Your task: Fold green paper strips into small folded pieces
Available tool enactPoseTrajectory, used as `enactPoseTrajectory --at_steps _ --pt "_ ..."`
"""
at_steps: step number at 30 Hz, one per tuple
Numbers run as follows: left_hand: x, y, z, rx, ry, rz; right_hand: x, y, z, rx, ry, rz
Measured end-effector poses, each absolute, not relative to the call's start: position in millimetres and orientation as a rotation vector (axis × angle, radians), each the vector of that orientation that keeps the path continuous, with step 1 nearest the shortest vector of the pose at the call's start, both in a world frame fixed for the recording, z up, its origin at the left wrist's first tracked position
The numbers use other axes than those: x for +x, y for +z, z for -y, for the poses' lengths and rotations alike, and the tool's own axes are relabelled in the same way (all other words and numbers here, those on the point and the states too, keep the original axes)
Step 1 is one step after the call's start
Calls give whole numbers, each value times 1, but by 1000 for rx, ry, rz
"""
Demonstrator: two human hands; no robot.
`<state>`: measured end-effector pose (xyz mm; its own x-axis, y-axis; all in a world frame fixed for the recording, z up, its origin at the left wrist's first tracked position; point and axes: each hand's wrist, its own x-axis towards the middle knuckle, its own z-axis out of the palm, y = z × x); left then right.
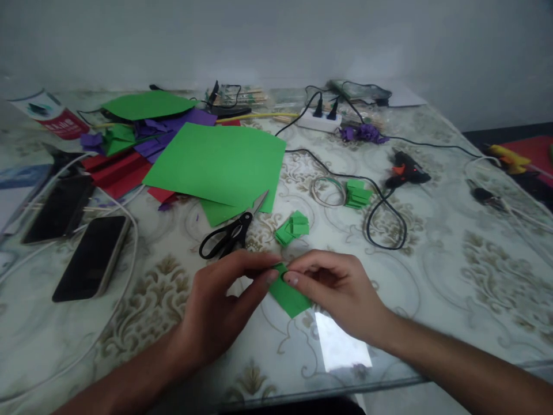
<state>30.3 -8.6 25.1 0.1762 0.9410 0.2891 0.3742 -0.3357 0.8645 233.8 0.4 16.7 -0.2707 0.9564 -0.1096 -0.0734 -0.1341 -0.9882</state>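
Between both hands is a small green paper piece point(292, 298), its far edge pinched and seemingly folded or curled. My left hand point(231, 300) grips that edge from the left with thumb and forefinger. From the right, my right hand point(334, 282) pinches the same edge, fingertips close to the left ones. Just beyond the hands lie folded green paper pieces point(292, 227). Black-handled scissors point(237, 230) rest to the left of these, blades partly over a large green sheet point(220, 161). Further right, another small green paper bundle point(358, 195) sits against a ring-shaped roll point(328, 191).
Two phones point(91, 259) and white cables lie at the left. Red paper point(116, 173) and purple paper point(158, 141) are behind them. A glue gun point(406, 168) stands at the right, its black cord looping on the table. A power strip point(319, 119) is at the back.
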Motion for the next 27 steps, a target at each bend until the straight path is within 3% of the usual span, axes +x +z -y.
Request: enactPoseTrajectory --at_steps 27 --pt "30 22 8 1797 1171 -1233 231 19 3 -1048 1270 1352"
